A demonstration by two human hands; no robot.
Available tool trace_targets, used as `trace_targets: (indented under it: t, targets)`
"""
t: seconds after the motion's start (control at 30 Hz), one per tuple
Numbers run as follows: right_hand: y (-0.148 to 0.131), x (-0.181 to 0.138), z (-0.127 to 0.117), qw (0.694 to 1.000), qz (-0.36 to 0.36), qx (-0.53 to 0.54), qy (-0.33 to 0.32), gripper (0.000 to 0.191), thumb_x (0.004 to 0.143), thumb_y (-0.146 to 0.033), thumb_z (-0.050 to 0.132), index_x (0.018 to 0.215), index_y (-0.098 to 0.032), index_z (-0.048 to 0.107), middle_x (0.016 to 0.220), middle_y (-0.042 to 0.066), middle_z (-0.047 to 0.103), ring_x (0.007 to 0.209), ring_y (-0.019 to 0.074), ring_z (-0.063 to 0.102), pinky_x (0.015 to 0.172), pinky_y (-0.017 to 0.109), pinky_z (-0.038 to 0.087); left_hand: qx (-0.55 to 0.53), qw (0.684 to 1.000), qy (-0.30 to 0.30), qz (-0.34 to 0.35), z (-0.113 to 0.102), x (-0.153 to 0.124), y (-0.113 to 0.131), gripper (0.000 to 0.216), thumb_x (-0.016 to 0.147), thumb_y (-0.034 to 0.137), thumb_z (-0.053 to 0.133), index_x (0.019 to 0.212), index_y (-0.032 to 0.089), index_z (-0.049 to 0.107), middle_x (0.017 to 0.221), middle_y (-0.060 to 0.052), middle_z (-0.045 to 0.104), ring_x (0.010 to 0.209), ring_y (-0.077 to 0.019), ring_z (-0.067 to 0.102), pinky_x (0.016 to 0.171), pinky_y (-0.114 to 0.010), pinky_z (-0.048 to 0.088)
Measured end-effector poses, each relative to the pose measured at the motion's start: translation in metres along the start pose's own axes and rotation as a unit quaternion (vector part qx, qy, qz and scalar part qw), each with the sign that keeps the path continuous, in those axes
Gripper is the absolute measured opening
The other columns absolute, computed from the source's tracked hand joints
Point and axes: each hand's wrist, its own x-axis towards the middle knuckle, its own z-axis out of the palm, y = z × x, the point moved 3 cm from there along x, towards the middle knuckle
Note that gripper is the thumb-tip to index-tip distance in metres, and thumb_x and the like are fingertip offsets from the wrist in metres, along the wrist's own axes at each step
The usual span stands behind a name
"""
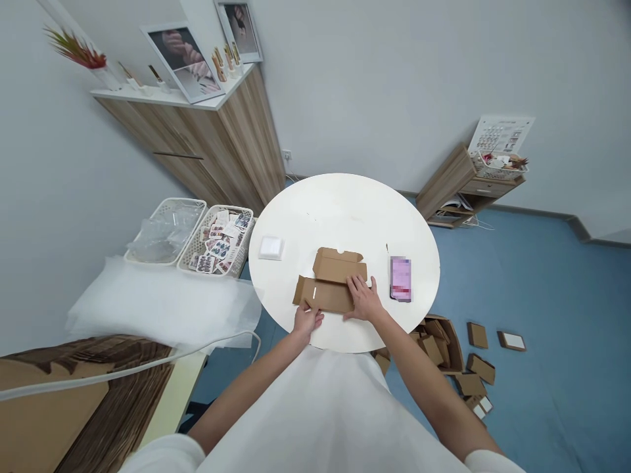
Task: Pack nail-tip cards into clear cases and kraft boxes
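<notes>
An unfolded brown cardboard box (328, 295) lies on the round white table (345, 203) in front of me, its lid panel spread toward the far side. My left hand (307, 320) pinches the near edge of the cardboard at its left part. Flat on the right end of the box rests my right hand (363, 299), fingers spread across the fold. To the left is a small stack of white squares (271, 247). A phone (401, 279) with a blurred pinkish screen lies to the right of my right hand.
White baskets, one with clear plastic bags (165, 233) and one with nail-set cards (219, 243), stand left of the table. Foam sheets (162, 302) and stacked flat cardboard (123, 401) lie nearer. Folded boxes (477, 335) are scattered on the floor at right. Wooden cabinets (246, 131) stand behind.
</notes>
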Motion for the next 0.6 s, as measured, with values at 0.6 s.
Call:
trace_targets:
  t: [0.6]
  targets:
    - [-0.001, -0.002, 0.003, 0.999, 0.022, 0.034, 0.009, 0.105, 0.057, -0.067, 0.054, 0.138, -0.017, 0.011, 0.142, 0.016, 0.018, 0.133, 0.0326, 0.000, 0.099, 0.057, -0.009, 0.660, 0.661, 0.029, 0.356, -0.024, -0.022, 0.066, 0.028, 0.061, 0.027, 0.069, 0.088, 0.023, 0.061, 0.126, -0.011, 0.039, 0.120, -0.0339, 0.026, 0.098, -0.052, 0.013]
